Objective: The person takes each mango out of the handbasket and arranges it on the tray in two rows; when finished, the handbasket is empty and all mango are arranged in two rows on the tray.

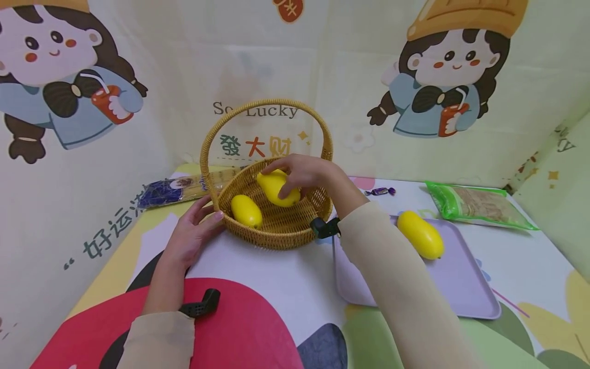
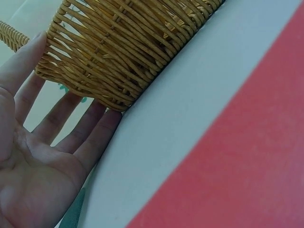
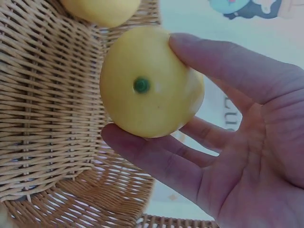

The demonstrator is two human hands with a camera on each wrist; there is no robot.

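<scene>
A wicker basket with a tall arched handle stands on the table. Inside its left part lies a yellow mango-shaped fruit. My right hand grips another yellow fruit over the basket, thumb on one side and fingers on the other. A small green stem spot shows on its end in the right wrist view. With fairly straight fingers, my left hand touches the basket's outer left side, the thumb by the rim. In the left wrist view the fingertips lie against the woven wall.
To the right, a lilac tray carries one more yellow fruit, partly behind my right sleeve. A green-edged packet and a purple-wrapped candy lie beyond it. A long noodle packet lies behind the basket's left side.
</scene>
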